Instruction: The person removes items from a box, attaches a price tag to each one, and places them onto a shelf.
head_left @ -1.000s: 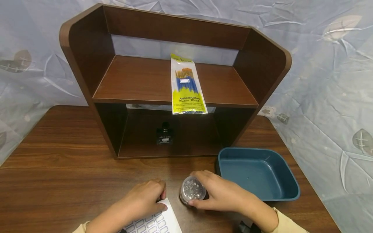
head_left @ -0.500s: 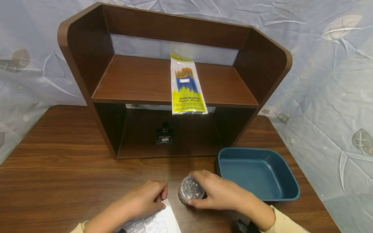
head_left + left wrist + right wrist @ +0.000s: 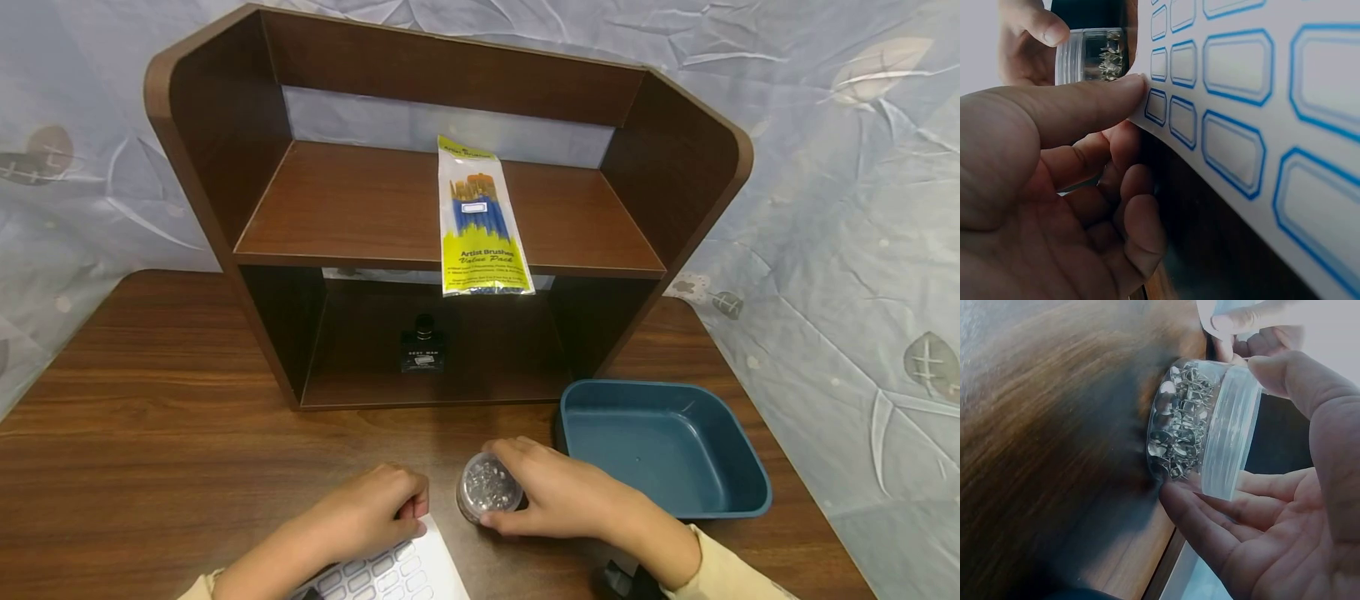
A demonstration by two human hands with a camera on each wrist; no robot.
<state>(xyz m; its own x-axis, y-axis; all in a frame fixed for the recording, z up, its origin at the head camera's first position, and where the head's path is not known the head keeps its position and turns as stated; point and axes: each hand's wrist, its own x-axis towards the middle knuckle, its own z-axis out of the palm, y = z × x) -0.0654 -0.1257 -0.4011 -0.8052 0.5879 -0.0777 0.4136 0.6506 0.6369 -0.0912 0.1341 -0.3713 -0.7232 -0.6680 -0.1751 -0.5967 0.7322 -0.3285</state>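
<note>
My right hand grips a small clear round tub of thumbtacks on the table, thumb on one side and fingers on the other. Silvery tacks show through its wall in the right wrist view, below a ribbed clear lid. To its left, my left hand pinches the corner of a white sheet of stickers between thumb and curled fingers. Rows of blue-bordered blank labels cover the sheet, and its lower part runs out of the head view.
Behind the hands stands a brown two-tier shelf. A pack of artist brushes with a small label overhangs its upper board; a dark labelled perfume bottle stands below. The blue basin sits right, beside my right forearm.
The tub and my right hand have shifted very slightly left in the head view. My left hand keeps hold of the sticker sheet, its fingers drawn in a little.
</note>
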